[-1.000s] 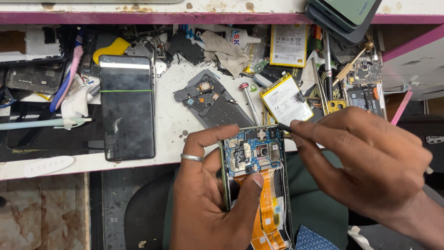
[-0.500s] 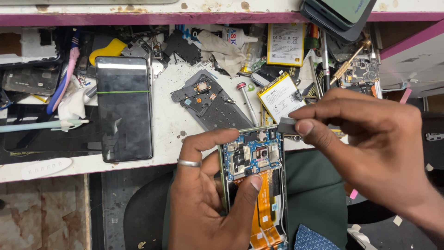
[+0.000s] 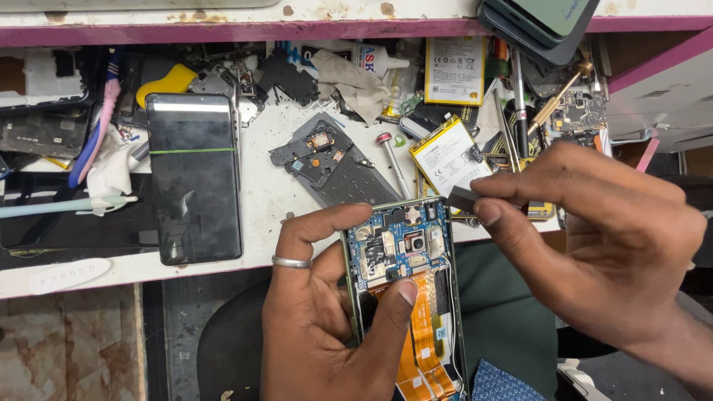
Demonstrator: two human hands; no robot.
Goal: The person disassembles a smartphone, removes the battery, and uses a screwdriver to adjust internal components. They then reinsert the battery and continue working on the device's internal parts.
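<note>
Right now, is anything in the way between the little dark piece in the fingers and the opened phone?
Nothing visible. The right hand pinches the small dark piece just above the open phone, apart from it. The left hand holds the phone, thumb lower on the board.

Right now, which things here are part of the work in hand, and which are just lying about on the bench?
In hand:
- opened phone, held by the left hand
- small dark part, pinched in the right hand

Lying about:
- black phone
- grey inner cover
- two batteries
- screwdriver
- glue bottle
</note>
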